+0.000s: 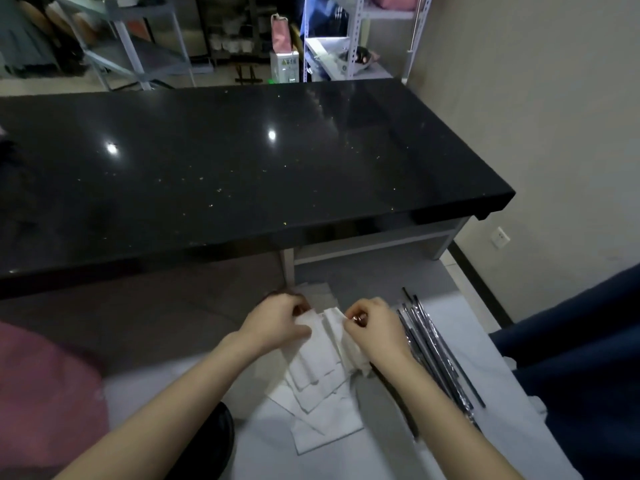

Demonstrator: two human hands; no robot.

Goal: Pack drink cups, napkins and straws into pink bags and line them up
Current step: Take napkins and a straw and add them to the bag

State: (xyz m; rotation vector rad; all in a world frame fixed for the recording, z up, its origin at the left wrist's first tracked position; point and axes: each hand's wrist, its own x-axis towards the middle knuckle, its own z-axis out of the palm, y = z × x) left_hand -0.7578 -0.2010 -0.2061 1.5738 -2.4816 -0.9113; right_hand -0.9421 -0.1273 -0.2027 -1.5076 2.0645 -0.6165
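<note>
Seen from the head camera, the fanned napkins lay on the white sheet below the black counter, their run stretching back toward the person; the left hand gripped their far corner; the right hand pinched a top edge; the wrapped straws lay parallel, just right of that hand.

A white sheet lies low in front of the glossy black counter, whose top shows gold specks. On the sheet is a fanned pile of white napkins. Just right of the napkins lies a bundle of wrapped straws. Well left of the napkins is a blurred pink heap.
</note>
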